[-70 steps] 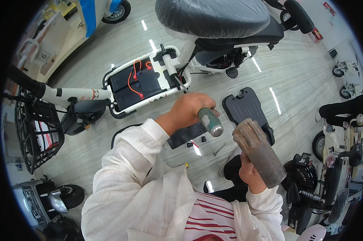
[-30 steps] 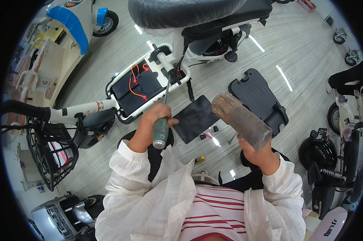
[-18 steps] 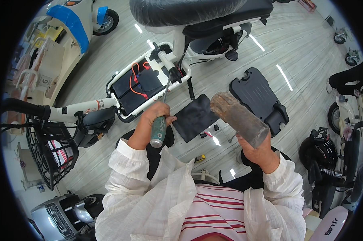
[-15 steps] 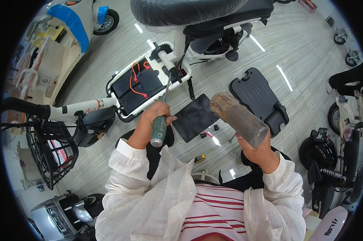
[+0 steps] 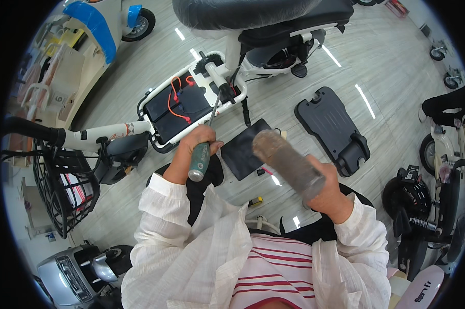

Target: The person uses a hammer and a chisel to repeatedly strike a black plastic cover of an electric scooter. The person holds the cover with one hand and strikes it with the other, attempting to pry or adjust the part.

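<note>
Black deck cover [image 5: 332, 129] already off, battery bay [image 5: 183, 105] open; left hand [image 5: 194, 152] fist-tight on green-handled screwdriver [image 5: 200, 158] at bay's edge, right hand [image 5: 330, 195] wrapped around dusty brown cylinder [image 5: 286, 164]; fastening unfinished, I judge.

A single head-worn fisheye view looks steeply down, close above the hands and floor [image 5: 397, 62].

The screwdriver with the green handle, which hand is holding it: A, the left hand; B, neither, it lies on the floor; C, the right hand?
A: the left hand is wrapped around the green handle of the screwdriver, whose shaft points up toward the scooter's open battery compartment, while the right hand holds a brown mallet.
</note>
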